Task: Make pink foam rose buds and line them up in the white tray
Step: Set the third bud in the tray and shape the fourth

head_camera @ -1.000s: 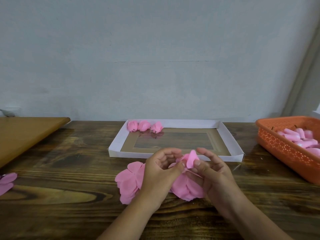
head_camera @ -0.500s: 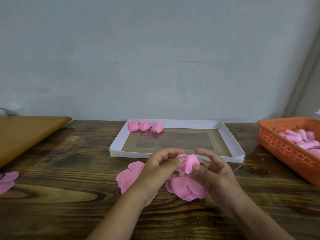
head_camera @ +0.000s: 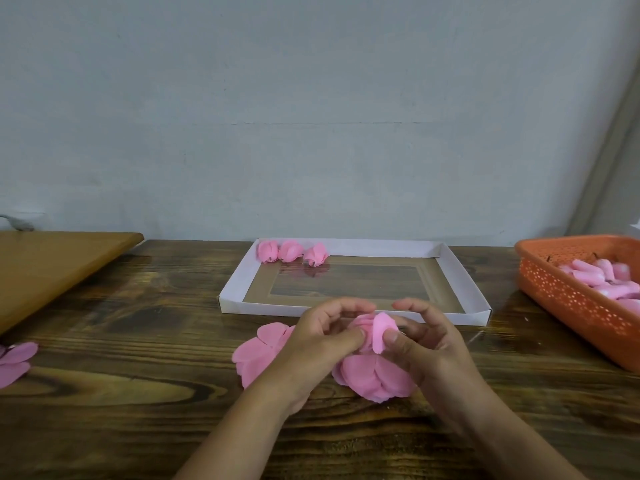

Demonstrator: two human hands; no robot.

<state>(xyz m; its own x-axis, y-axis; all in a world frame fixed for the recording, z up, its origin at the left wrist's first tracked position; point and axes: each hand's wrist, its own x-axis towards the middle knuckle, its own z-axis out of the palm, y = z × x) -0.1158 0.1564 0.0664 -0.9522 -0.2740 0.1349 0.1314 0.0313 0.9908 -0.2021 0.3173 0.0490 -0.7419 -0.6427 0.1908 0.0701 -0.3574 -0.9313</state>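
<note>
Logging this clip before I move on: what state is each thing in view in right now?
left hand: pinching the bud in progress
right hand: pinching the same bud
bud in progress: half wrapped, held above the table
loose petal cutouts: flat on the table under the hands
finished buds: three in a row, tray's far left corner
white tray: mostly unfilled
orange basket: holds pink pieces

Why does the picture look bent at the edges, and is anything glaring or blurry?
Head view: wide-angle lens bows the wall's right edge; light is soft and even; the dark wooden table shows a mild sheen; the white tray floor mirrors the rose buds; the hands look slightly soft.
</note>
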